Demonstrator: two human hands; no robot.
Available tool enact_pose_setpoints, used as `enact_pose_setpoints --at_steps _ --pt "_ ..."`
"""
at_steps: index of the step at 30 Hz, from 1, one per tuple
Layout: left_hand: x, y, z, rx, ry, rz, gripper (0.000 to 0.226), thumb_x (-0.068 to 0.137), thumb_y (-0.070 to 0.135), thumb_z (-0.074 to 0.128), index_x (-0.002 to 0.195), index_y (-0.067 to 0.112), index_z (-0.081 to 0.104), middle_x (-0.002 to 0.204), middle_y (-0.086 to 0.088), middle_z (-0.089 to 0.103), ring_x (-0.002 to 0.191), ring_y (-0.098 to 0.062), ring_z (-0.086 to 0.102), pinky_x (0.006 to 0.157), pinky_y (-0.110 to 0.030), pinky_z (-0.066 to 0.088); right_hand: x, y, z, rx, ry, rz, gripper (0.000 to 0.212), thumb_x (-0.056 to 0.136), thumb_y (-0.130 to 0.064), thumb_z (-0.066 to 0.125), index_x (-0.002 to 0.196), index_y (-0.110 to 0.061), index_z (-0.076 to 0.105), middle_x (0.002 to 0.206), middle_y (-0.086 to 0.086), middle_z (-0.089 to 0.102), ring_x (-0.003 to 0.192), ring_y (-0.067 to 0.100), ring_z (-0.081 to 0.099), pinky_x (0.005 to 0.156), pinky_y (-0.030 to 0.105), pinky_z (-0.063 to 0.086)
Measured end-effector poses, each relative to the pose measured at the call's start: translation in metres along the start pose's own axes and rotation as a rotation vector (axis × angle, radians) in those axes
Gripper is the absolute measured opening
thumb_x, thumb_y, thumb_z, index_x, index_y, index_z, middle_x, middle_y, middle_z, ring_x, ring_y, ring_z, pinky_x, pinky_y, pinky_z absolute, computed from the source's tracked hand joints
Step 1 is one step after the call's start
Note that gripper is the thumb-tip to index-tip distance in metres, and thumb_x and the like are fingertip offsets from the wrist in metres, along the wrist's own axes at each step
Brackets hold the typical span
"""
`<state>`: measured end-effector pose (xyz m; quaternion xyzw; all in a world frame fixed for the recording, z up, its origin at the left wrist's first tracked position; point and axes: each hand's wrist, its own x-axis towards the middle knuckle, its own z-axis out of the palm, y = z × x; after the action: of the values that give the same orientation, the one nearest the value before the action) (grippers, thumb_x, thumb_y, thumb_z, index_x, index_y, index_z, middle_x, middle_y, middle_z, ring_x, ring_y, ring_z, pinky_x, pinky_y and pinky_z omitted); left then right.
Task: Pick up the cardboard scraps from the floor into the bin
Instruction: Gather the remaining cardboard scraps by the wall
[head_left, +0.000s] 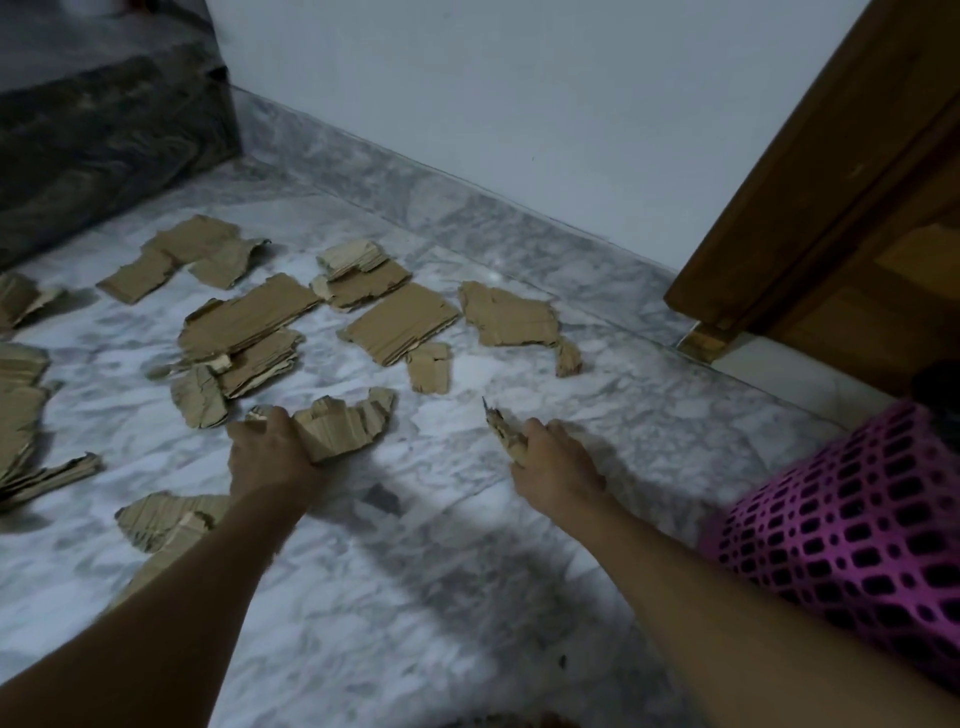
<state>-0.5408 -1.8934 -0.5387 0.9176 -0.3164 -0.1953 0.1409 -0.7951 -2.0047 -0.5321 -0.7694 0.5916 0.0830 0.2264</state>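
Note:
Several torn brown cardboard scraps (249, 317) lie scattered over the grey-white marble floor (415, 597). My left hand (267, 452) grips the near edge of a jagged, ridged scrap (345, 423) lying on the floor at centre. My right hand (553, 465) is closed on a small narrow scrap (501, 431) that sticks up out of its fingers, just above the floor. A pink mesh bin (852, 525) stands at the right edge, close beside my right forearm. More scraps lie beyond both hands, such as a flat rectangular piece (400, 322).
A dark stone step (104, 119) rises at the back left. A white wall with a marble skirting (519, 228) runs along the back. A brown wooden door (841, 197) stands at the right, above the bin. Scraps (161, 519) also lie under my left forearm.

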Motion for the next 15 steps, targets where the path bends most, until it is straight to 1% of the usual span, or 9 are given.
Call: enact_pose_setpoints --at_steps 2,3,5,6,8,10,11,13,15 --pt "0.000 -0.005 -0.003 -0.009 0.014 0.007 0.065 0.072 0.016 0.076 0.124 0.002 0.040 0.123 -0.028 0.041 0.114 -0.048 0.046 0.090 -0.054 0.044 -0.001 -0.003 0.002 0.043 0.001 0.015 0.026 0.093 -0.024 0.055 0.112 -0.024 0.037 0.107 0.004 0.049 0.094 0.032 0.054 0.074 0.046 0.050" --pt "-0.001 -0.007 -0.005 0.001 0.036 0.024 0.056 0.073 0.013 0.073 0.118 0.003 0.041 0.119 -0.027 0.046 0.112 -0.046 0.048 0.085 -0.052 0.045 0.000 -0.005 0.002 0.056 0.001 0.013 0.027 0.092 -0.022 0.055 0.108 -0.025 0.033 0.101 0.003 0.049 0.088 0.031 0.053 0.070 0.044 0.048" --pt "0.000 -0.008 -0.009 0.017 0.090 0.057 0.046 0.074 0.014 0.073 0.103 0.008 0.038 0.107 -0.025 0.055 0.102 -0.044 0.054 0.073 -0.047 0.047 0.007 -0.005 -0.002 0.107 0.009 0.019 0.031 0.090 -0.022 0.059 0.106 -0.027 0.032 0.100 0.003 0.054 0.083 0.029 0.053 0.071 0.042 0.050" --pt "0.001 -0.007 -0.012 0.018 0.116 0.075 0.048 0.072 0.018 0.075 0.101 0.009 0.037 0.101 -0.024 0.059 0.095 -0.042 0.057 0.068 -0.045 0.048 0.011 -0.004 -0.006 0.136 0.022 0.035 0.033 0.089 -0.023 0.061 0.110 -0.026 0.036 0.104 0.005 0.058 0.085 0.029 0.054 0.073 0.041 0.051" --pt "0.004 -0.001 -0.021 -0.033 0.149 0.094 0.055 0.070 0.024 0.081 0.103 0.009 0.039 0.095 -0.023 0.063 0.084 -0.040 0.061 0.062 -0.042 0.049 0.022 0.001 -0.019 0.225 0.091 0.084 0.041 0.090 -0.027 0.063 0.126 -0.023 0.043 0.114 0.008 0.063 0.093 0.031 0.060 0.075 0.037 0.050" --pt "0.007 0.011 -0.030 -0.163 0.156 0.139 0.056 0.069 0.019 0.084 0.103 0.008 0.041 0.094 -0.019 0.062 0.079 -0.036 0.058 0.061 -0.040 0.044 0.034 0.007 -0.033 0.345 0.196 0.170 0.051 0.090 -0.031 0.063 0.136 -0.023 0.044 0.117 0.010 0.064 0.098 0.034 0.063 0.076 0.036 0.050" --pt "0.007 0.019 -0.034 -0.221 0.155 0.180 0.056 0.067 0.014 0.085 0.102 0.008 0.042 0.092 -0.015 0.060 0.078 -0.032 0.054 0.060 -0.038 0.041 0.041 0.010 -0.040 0.396 0.251 0.216 0.049 0.089 -0.033 0.064 0.134 -0.023 0.046 0.116 0.009 0.065 0.096 0.033 0.063 0.075 0.036 0.051" --pt "0.011 0.039 -0.037 -0.265 0.157 0.254 0.053 0.066 0.006 0.083 0.102 0.009 0.043 0.088 -0.009 0.056 0.075 -0.028 0.050 0.060 -0.038 0.043 0.059 0.017 -0.053 0.473 0.361 0.273 0.040 0.085 -0.038 0.067 0.120 -0.021 0.056 0.107 0.008 0.067 0.086 0.031 0.061 0.073 0.037 0.053" --pt "0.018 0.059 -0.032 -0.256 0.147 0.293 0.039 0.071 0.005 0.072 0.103 0.006 0.048 0.087 -0.013 0.059 0.075 -0.032 0.055 0.061 -0.039 0.048 0.075 0.022 -0.063 0.511 0.413 0.297 0.040 0.081 -0.046 0.071 0.110 -0.021 0.060 0.100 0.006 0.067 0.085 0.030 0.062 0.073 0.038 0.053"
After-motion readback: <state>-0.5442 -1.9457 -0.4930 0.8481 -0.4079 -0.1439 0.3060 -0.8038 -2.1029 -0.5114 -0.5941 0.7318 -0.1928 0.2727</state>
